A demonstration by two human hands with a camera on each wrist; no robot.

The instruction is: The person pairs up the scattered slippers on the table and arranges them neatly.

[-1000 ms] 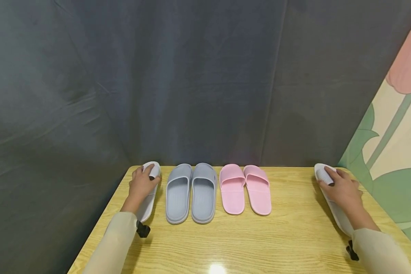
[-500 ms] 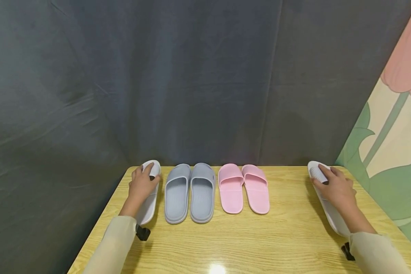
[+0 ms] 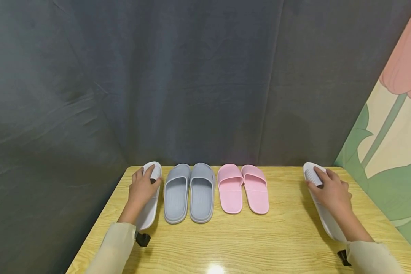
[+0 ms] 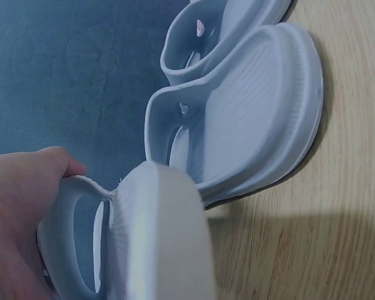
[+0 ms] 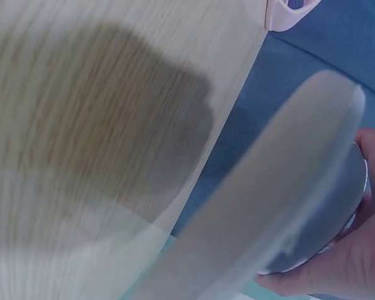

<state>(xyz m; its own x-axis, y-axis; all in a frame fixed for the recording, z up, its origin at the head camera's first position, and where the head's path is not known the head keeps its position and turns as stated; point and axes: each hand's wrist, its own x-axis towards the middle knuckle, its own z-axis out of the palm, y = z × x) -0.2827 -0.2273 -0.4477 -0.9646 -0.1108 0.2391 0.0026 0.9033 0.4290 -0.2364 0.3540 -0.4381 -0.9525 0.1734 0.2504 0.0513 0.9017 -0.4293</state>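
Observation:
In the head view my left hand (image 3: 142,190) grips a white slipper (image 3: 150,211) by its strap at the table's left side. The left wrist view shows thumb and fingers around that strap, with the slipper's sole (image 4: 175,244) tilted on edge beside a grey slipper (image 4: 250,106). Over the right side of the table, my right hand (image 3: 333,192) holds a second white slipper (image 3: 325,219) by the strap. Its sole (image 5: 250,200) hangs above the table in the right wrist view, and a broad shadow falls on the wood. My palms hide part of both straps.
Between the hands, a grey pair (image 3: 201,201) and a pink pair (image 3: 231,199) of slippers stand side by side along the back of the wooden table (image 3: 233,243). A dark curtain (image 3: 205,83) hangs behind, and a flower-painted wall (image 3: 390,152) borders the right.
My right hand has moved a little left with its white slipper. The left slipper's heel end sits slightly nearer to me in the head view. The grey and pink pairs have stayed put.

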